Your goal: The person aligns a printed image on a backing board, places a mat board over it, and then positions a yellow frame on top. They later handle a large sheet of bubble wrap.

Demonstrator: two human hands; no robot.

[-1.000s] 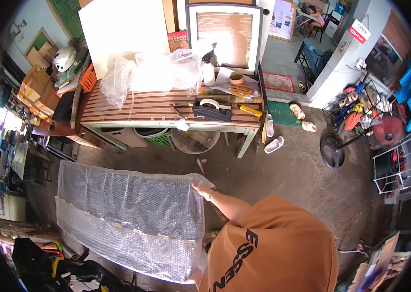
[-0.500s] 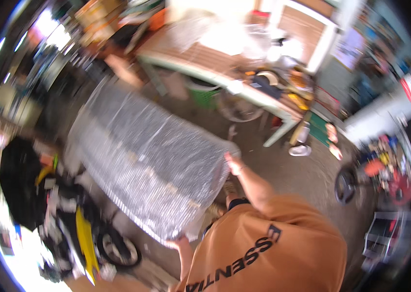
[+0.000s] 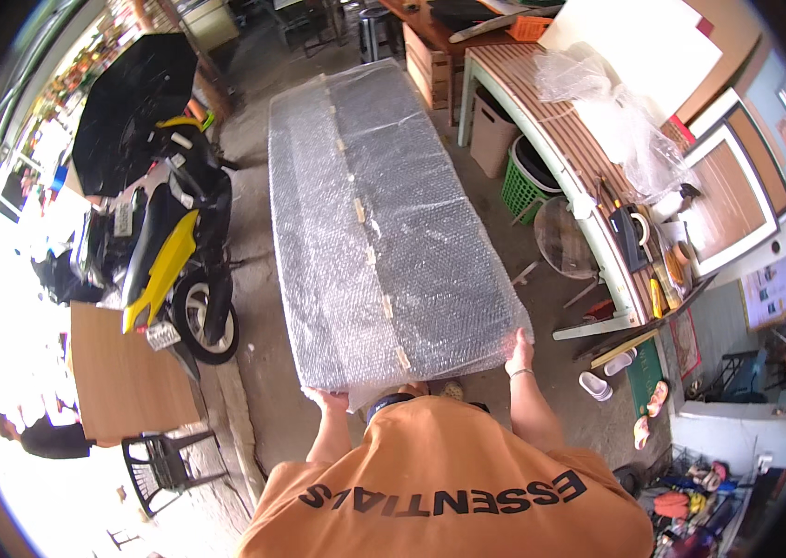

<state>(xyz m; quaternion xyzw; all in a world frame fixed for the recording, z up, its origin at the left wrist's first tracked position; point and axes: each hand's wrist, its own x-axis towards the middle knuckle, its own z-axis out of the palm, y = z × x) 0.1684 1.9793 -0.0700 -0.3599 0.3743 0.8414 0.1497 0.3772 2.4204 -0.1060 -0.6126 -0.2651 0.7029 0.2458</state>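
Observation:
A long flat piece wrapped in bubble wrap (image 3: 421,214) stretches away from my body, with a broken line of tape strips along its length. What lies inside the wrap cannot be made out. My left hand (image 3: 328,400) is closed on its near left corner, the fingers partly under the edge. At the near right corner my right hand (image 3: 519,355) grips the wrapped edge, thumb on top. The piece is held above the floor at my end; how its far end is supported does not show.
Left stands a motorcycle (image 3: 162,251) under a black umbrella (image 3: 133,102), near a wooden table (image 3: 133,372) and a chair (image 3: 165,470). On the right runs a slatted workbench (image 3: 542,116) with tools and loose bubble wrap (image 3: 635,149). A green basket (image 3: 525,191) and slippers (image 3: 596,385) are on the floor.
The view and my body have turned left. The wrapped piece, slanting to the upper left before, now points nearly straight ahead. Both hands keep their hold on its near corners.

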